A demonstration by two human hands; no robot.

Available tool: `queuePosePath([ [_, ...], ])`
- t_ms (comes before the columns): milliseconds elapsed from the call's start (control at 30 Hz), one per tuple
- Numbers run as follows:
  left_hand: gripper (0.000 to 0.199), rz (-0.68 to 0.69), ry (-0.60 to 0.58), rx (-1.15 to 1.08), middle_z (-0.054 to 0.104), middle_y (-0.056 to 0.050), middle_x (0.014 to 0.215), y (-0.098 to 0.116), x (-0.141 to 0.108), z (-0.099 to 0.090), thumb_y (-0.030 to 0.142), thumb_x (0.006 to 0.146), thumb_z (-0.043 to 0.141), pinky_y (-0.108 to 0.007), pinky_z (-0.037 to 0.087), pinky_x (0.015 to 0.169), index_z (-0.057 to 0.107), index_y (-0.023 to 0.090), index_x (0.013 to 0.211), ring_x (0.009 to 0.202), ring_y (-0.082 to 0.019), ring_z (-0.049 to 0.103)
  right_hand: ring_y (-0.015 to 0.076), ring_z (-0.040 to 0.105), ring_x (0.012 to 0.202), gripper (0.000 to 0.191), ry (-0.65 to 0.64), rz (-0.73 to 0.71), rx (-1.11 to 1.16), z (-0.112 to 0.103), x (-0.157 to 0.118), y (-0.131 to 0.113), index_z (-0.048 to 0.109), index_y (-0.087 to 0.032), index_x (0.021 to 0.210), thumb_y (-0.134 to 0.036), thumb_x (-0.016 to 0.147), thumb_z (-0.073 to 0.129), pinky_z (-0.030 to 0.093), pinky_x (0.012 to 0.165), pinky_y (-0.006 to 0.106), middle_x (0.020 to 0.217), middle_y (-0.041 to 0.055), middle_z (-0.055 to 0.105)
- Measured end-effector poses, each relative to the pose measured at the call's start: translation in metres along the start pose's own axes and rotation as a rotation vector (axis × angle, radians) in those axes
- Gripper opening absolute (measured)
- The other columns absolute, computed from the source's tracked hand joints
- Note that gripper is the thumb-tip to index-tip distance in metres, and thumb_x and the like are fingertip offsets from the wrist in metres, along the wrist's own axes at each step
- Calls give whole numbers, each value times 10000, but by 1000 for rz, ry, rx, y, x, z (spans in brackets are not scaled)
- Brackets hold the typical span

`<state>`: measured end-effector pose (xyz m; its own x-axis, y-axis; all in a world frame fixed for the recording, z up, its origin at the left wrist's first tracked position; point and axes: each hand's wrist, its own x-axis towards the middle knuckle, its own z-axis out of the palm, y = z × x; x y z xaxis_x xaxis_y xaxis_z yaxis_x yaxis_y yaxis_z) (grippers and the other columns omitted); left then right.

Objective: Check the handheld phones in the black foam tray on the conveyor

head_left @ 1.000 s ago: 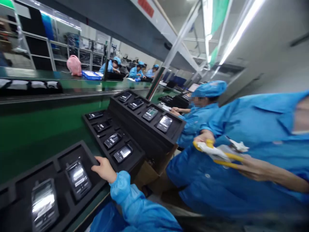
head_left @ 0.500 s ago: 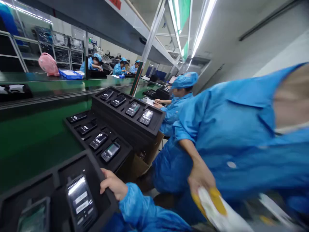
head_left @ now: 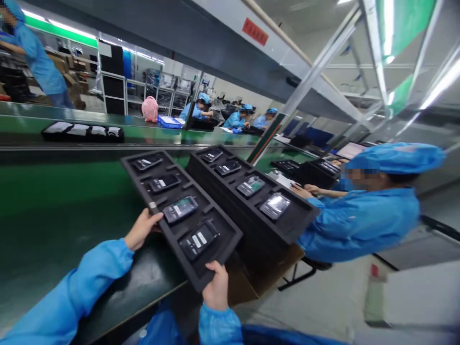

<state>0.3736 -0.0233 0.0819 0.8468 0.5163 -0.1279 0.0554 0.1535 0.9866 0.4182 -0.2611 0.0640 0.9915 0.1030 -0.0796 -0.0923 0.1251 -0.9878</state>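
A black foam tray [head_left: 172, 179] with several dark handheld devices, each in its own compartment, is held tilted over the green table. My left hand [head_left: 142, 229] grips its left long edge, thumb on top and fingers partly hidden beneath. My right hand [head_left: 216, 283] is closed on the tray's near corner, thumb on the rim. One device [head_left: 200, 238] lies in the compartment closest to my right hand. Just right of the held tray, a stack of black foam trays [head_left: 230, 191] carries several similar devices in its top tray.
A cardboard box [head_left: 244, 286] sits below the stack. To the right a person in blue [head_left: 362, 220] works at the table. A metal post [head_left: 266, 139] rises behind the stack. Across the green table [head_left: 64, 201] lies a black tray with white items [head_left: 84, 132].
The view has swung left and the near co-worker with the yellow and white item is out of frame. My left hand has come into view, and both hands now hold the tray by the stack.
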Motion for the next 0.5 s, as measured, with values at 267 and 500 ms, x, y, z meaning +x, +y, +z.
queuePosePath([
  [267, 238, -191, -103, -14, 523, 73, 619, -67, 39, 58, 371, 972, 578, -168, 399, 396, 586, 134, 954, 437, -53, 479, 323, 754, 883, 531, 100, 93, 53, -5, 13, 5, 659, -343, 1212, -365, 687, 579, 618, 838, 520, 886, 32, 784],
  [500, 286, -168, -109, -34, 539, 57, 672, -89, 45, 49, 416, 987, 542, -179, 436, 424, 582, 137, 1038, 469, -58, 495, 293, 757, 897, 418, 179, 36, -67, 1, 5, 12, 709, -324, 1125, -479, 745, 633, 630, 870, 469, 906, 32, 789],
])
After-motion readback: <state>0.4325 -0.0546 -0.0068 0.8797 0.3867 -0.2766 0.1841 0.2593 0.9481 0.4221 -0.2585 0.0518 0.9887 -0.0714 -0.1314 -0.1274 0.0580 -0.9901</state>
